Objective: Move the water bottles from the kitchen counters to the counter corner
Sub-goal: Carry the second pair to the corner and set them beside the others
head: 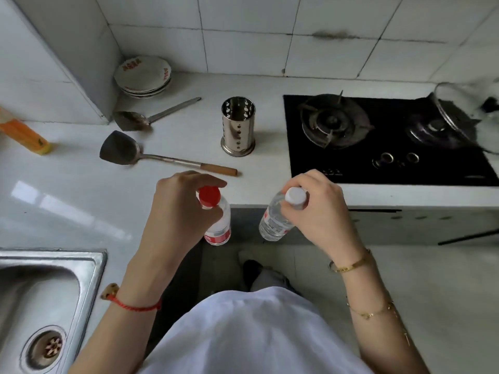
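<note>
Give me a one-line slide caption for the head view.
Left hand holds a red-capped bottle, right hand a white-capped bottle, both just off the counter edge.

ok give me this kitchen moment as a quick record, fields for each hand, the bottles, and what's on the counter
left hand: left hand grips the red-capped bottle by its neck
right hand: right hand grips the white-capped bottle by its neck
bottle position: both held off the counter, hanging past its front edge
counter items: spatula, ladle, metal utensil holder, stacked plates in the corner, orange package
stove: black gas hob, glass lid on the right burner
sink: steel sink at lower left
</note>
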